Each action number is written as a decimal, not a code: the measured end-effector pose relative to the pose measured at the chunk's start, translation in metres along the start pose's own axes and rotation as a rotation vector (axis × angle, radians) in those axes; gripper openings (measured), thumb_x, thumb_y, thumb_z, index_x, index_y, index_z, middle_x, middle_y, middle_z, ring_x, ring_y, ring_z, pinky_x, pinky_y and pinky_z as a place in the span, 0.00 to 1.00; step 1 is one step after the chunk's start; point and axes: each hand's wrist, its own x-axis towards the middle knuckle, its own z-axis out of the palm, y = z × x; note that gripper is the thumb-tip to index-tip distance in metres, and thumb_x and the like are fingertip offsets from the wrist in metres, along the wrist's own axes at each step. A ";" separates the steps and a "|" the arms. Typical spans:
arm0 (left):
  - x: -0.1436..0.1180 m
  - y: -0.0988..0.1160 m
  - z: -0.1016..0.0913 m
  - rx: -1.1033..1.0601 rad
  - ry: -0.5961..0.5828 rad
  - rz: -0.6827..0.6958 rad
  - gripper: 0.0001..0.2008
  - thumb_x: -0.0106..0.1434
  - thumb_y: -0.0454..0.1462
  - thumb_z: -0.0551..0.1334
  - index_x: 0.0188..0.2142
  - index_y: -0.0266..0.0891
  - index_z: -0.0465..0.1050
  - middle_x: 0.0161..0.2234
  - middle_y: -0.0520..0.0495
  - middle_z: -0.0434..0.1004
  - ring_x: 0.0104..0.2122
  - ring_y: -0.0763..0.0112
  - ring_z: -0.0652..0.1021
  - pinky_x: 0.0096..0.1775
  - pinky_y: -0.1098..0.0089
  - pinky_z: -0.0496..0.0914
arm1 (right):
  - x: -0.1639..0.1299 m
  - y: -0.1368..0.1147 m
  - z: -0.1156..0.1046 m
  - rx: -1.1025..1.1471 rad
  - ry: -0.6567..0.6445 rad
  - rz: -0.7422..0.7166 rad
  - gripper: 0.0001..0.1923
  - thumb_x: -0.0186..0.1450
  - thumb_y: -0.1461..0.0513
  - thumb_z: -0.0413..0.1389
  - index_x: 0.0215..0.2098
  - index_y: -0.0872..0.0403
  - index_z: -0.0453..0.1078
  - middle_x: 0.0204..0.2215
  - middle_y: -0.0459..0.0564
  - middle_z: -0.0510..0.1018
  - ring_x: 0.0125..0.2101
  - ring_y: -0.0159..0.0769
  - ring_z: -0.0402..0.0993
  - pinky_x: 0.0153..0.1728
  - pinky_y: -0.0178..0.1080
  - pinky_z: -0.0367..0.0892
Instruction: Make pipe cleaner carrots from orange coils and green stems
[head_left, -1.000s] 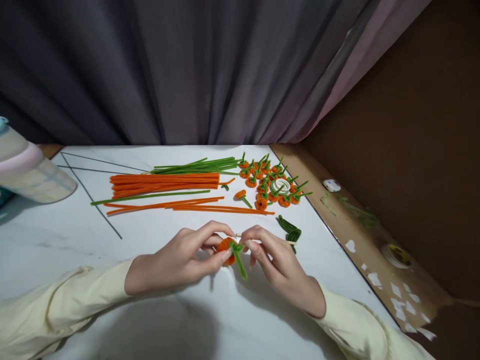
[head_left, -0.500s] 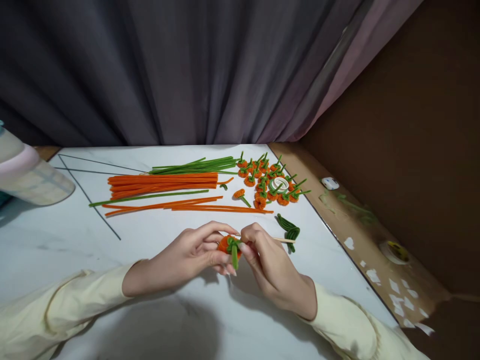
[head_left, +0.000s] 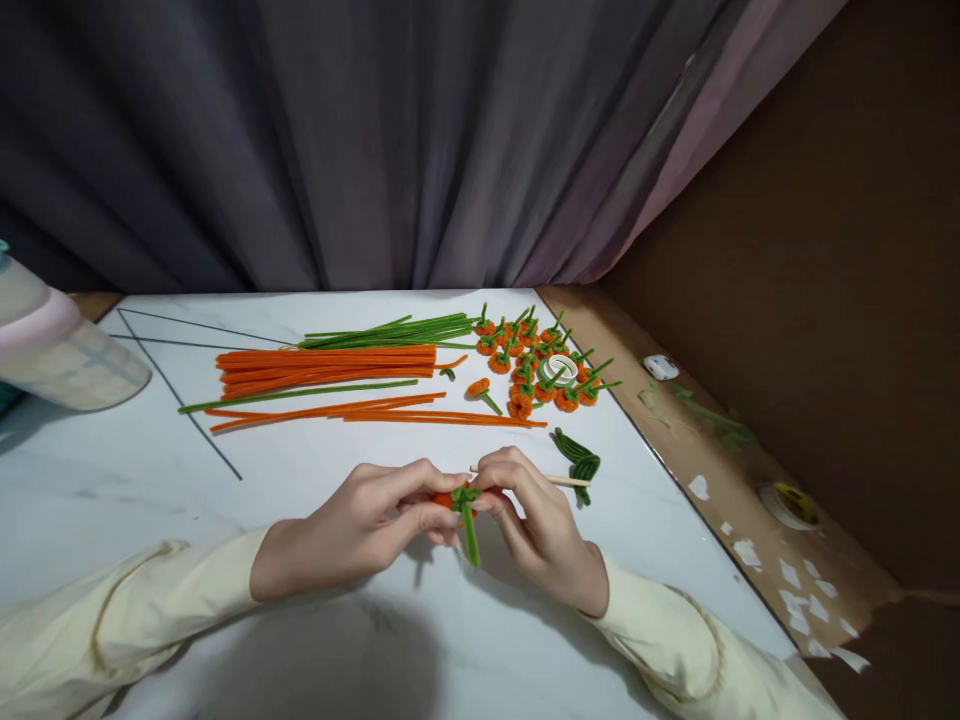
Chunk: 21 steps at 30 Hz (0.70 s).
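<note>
A white marble-look table [head_left: 150, 500] stands before dark grey curtains [head_left: 337, 140]. Near the front edge, mid-table, both hands pinch one small orange pipe-cleaner flower [head_left: 450, 497]: the left hand [head_left: 360, 525] clasps its orange head, the right hand [head_left: 536, 520] grips beside the green collar. Its green stem [head_left: 469, 532] points toward the front edge, now nearly straight down rather than slanting right as a second ago, and the hands have closed tighter together. No writing is legible. Toward the far edge lie orange stems [head_left: 330, 368], green stems [head_left: 397, 330] and finished flowers [head_left: 536, 365].
</note>
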 end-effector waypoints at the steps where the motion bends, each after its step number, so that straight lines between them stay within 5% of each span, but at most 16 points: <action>1: -0.001 -0.001 0.000 0.050 0.009 0.047 0.07 0.63 0.31 0.55 0.38 0.36 0.72 0.25 0.50 0.78 0.24 0.76 0.77 0.29 0.80 0.71 | 0.000 0.000 0.000 0.010 0.009 0.007 0.05 0.69 0.66 0.45 0.39 0.54 0.61 0.31 0.50 0.67 0.31 0.34 0.65 0.31 0.36 0.65; 6: -0.003 -0.006 0.004 0.239 0.043 0.245 0.07 0.64 0.31 0.55 0.39 0.36 0.71 0.29 0.46 0.79 0.27 0.73 0.77 0.31 0.77 0.71 | 0.000 -0.004 0.000 0.038 0.010 0.051 0.06 0.68 0.68 0.46 0.35 0.54 0.63 0.29 0.49 0.68 0.30 0.33 0.65 0.30 0.35 0.64; 14: -0.006 -0.010 0.010 0.340 0.035 0.381 0.07 0.64 0.28 0.53 0.36 0.37 0.68 0.25 0.48 0.73 0.25 0.72 0.73 0.28 0.74 0.68 | 0.001 -0.012 0.000 0.042 -0.008 0.205 0.09 0.67 0.67 0.47 0.29 0.54 0.61 0.24 0.45 0.65 0.25 0.30 0.62 0.26 0.33 0.58; 21: -0.002 0.003 0.001 0.339 0.063 0.135 0.09 0.66 0.34 0.55 0.46 0.40 0.63 0.38 0.48 0.75 0.32 0.74 0.76 0.34 0.77 0.70 | 0.000 -0.008 -0.002 0.004 0.037 0.219 0.09 0.67 0.67 0.47 0.28 0.54 0.60 0.24 0.45 0.65 0.25 0.30 0.62 0.26 0.33 0.58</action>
